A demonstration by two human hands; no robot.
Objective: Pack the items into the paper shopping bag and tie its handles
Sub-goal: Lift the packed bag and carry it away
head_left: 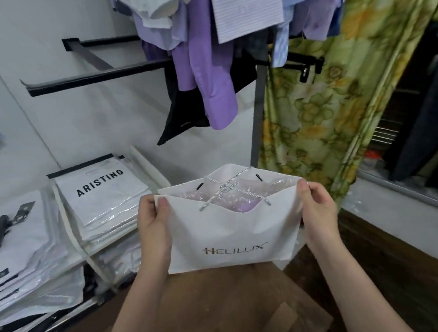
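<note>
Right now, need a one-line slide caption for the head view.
Both hands, left hand and right hand, hold up a white paper shopping bag, its rope handles knotted over a plastic-wrapped garment.

Bag contents (232,200): clear-wrapped, pale purple, mostly hidden behind the paper shopping bag's (232,234) front panel; item type unclear. Hanging shirts (209,46) cut off by top edge. Left stacks of packets (33,253) run off frame.

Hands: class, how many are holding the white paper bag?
2: left hand at the bag's left edge, right hand at its right edge. None appear hidden.
</note>
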